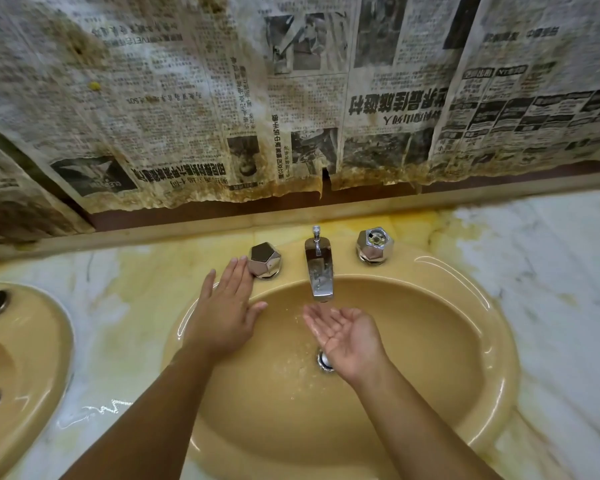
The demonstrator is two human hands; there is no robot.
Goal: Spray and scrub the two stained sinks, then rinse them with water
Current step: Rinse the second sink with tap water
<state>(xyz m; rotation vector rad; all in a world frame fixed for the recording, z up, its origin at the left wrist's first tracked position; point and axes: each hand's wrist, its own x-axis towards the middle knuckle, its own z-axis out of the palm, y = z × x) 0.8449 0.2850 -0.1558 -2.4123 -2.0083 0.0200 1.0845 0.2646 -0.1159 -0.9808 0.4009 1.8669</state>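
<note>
A washroom, worn and neglected: two tan oval sinks (492, 341) sit in a yellow-stained marble counter (551, 271), with a chrome faucet (321, 271) and faceted knobs (264, 259), below stained, torn newspaper (222, 98) (hung upside down) covering the wall.

one sink (492, 341) fills the middle and bottom of the frame. a second sink (32, 358) sits at the left edge, partly cut off. the counter (551, 271) lies around and between them. the tap (321, 271) stands at the back of the middle sink, with the left knob (264, 260) and the right knob (374, 245) on each side. the drain (324, 361) is in the bowl, below the tap. the left hand (227, 306) lies over the rim, fingertips just beside the left knob. the right hand (343, 332) is under the tap, partly over the drain. newspaper (187, 116) hangs across the top.
</note>
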